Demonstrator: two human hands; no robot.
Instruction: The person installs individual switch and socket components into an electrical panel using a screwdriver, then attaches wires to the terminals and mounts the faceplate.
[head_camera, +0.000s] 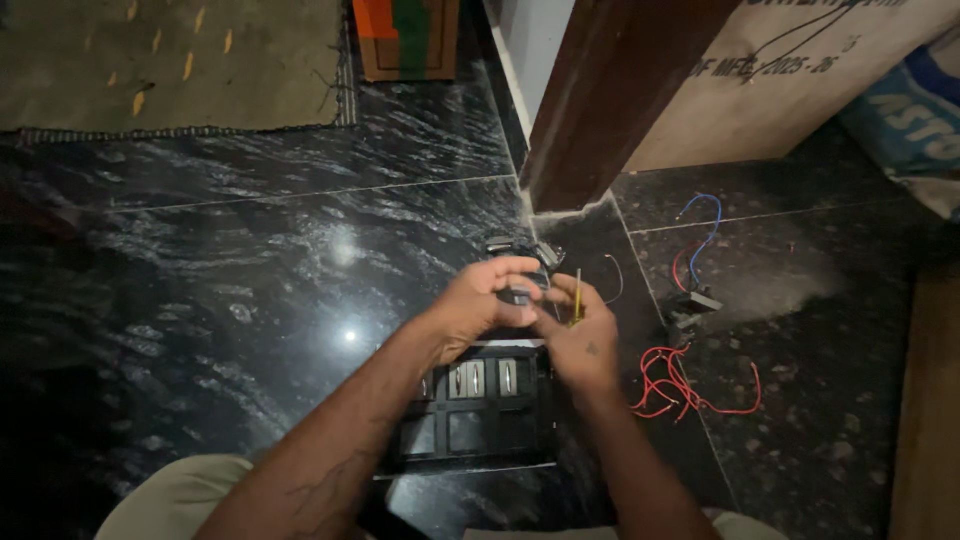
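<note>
My left hand (488, 300) and my right hand (578, 340) meet above a black switch panel frame (470, 420) that lies on the dark floor. The left hand's fingers curl over a small dark switch module (520, 294) held between both hands. A thin yellow-handled screwdriver (577, 296) stands upright in my right hand, close beside the module. The frame carries a few light rocker switches (483, 378) in its upper row; its lower openings look bare.
Loose red wires (680, 392) lie right of the frame, beside a small dark part (692, 304) with blue and red wires (700, 235). A dark wooden post (600, 100), a cardboard box (800, 80) and a mat (170, 60) stand farther back.
</note>
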